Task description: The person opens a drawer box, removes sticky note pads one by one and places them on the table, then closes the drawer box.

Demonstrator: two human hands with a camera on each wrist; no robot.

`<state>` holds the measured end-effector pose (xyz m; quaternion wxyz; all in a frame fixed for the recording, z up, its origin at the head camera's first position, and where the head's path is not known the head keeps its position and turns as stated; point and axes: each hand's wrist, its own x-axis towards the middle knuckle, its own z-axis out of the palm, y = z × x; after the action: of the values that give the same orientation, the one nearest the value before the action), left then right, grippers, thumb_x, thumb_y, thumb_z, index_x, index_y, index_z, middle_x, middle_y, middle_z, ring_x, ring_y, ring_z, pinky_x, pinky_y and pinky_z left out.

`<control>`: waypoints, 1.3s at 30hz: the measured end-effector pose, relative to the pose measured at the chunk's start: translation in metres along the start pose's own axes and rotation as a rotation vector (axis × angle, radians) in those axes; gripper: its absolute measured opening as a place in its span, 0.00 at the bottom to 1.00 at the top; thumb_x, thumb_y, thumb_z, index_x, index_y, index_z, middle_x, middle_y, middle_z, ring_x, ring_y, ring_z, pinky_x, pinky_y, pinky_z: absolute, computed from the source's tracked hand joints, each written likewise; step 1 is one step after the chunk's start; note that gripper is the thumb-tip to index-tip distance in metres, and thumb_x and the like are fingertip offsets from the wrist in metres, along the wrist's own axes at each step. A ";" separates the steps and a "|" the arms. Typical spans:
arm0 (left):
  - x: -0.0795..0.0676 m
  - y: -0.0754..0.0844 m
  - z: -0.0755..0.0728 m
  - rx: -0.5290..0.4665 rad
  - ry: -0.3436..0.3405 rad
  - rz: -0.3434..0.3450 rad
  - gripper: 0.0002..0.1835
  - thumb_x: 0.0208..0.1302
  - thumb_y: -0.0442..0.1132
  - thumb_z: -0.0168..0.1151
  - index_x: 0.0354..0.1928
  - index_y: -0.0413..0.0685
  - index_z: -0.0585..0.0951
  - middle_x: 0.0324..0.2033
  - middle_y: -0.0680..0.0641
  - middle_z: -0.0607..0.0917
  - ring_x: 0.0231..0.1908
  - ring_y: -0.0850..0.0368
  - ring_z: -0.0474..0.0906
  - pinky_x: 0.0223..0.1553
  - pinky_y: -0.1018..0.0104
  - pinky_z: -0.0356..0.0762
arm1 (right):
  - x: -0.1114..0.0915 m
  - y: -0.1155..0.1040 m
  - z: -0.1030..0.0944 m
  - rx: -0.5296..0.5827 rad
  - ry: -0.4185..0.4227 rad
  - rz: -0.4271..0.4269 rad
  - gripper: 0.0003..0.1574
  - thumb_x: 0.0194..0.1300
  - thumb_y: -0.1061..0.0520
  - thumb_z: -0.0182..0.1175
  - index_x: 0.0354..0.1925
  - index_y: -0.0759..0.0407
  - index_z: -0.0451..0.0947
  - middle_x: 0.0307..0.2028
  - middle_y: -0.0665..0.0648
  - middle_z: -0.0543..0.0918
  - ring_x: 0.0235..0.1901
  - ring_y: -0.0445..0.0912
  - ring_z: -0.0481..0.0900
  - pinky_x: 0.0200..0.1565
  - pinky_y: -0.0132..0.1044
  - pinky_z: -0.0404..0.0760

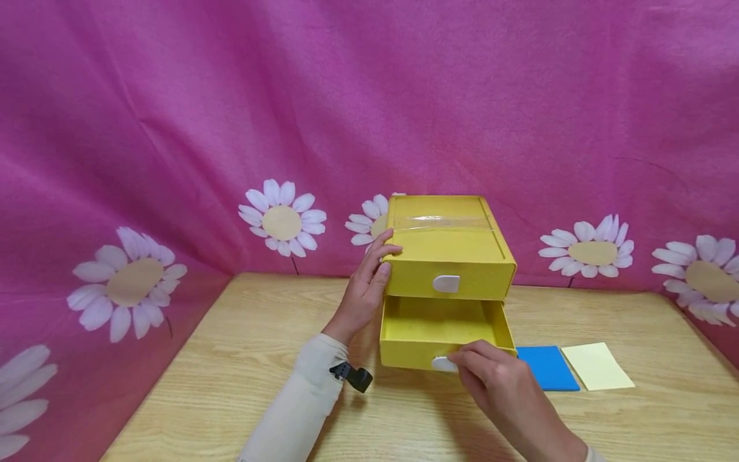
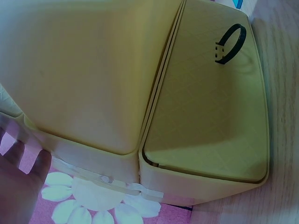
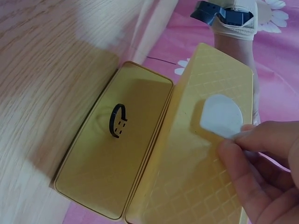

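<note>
A yellow drawer cabinet [image 1: 444, 244] has its middle drawer [image 1: 404, 353] pulled out, the bare inside showing. My right hand [image 1: 502, 382] pinches that drawer's white tab handle [image 3: 220, 114] between thumb and fingers. My left hand [image 1: 364, 289] lies against the cabinet's upper left side, fingertips over the top edge. Above, the closed top drawer [image 1: 410, 279] bears a similar white tab. The wrist views show a closed bottom drawer [image 3: 128, 163] with a black loop handle [image 2: 243, 39]; the pulled-out drawer hides it in the head view.
A blue square [image 1: 548, 369] and a pale yellow square sheet [image 1: 598, 367] lie on the wooden table [image 1: 231, 359], right of the cabinet. Clear tape [image 1: 427, 223] crosses the cabinet top. Behind hangs a pink cloth [image 1: 369, 96] with white flowers.
</note>
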<state>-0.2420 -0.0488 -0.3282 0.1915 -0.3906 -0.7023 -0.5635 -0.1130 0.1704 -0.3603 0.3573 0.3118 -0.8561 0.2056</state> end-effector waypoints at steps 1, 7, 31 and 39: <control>0.000 0.000 0.000 -0.001 0.000 0.001 0.16 0.74 0.28 0.41 0.59 0.36 0.69 0.71 0.37 0.59 0.72 0.47 0.50 0.70 0.52 0.53 | 0.000 0.000 0.000 -0.004 0.006 -0.001 0.34 0.76 0.39 0.35 0.35 0.54 0.84 0.35 0.44 0.82 0.30 0.37 0.80 0.33 0.31 0.82; 0.001 0.002 0.000 0.014 0.004 0.006 0.15 0.73 0.27 0.42 0.59 0.36 0.69 0.70 0.35 0.60 0.72 0.43 0.51 0.70 0.53 0.52 | 0.001 0.002 0.002 -0.029 0.023 -0.010 0.34 0.75 0.39 0.35 0.35 0.53 0.84 0.36 0.44 0.82 0.30 0.37 0.80 0.33 0.31 0.82; -0.002 -0.037 0.003 0.023 -0.003 0.010 0.16 0.77 0.39 0.42 0.62 0.50 0.70 0.73 0.52 0.58 0.73 0.58 0.49 0.70 0.56 0.52 | 0.012 0.013 0.008 -0.034 0.038 -0.015 0.23 0.39 0.72 0.75 0.36 0.57 0.84 0.35 0.47 0.82 0.31 0.39 0.81 0.33 0.34 0.83; -0.001 -0.038 0.003 0.020 -0.002 0.018 0.16 0.77 0.37 0.41 0.62 0.50 0.70 0.73 0.52 0.58 0.73 0.57 0.49 0.70 0.55 0.53 | 0.018 0.016 0.012 -0.042 0.021 0.035 0.19 0.42 0.72 0.74 0.35 0.58 0.84 0.34 0.48 0.83 0.31 0.39 0.82 0.33 0.36 0.84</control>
<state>-0.2695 -0.0489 -0.3542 0.1996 -0.3957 -0.7044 -0.5544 -0.1395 0.1680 -0.3567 0.3693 0.2869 -0.8616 0.1972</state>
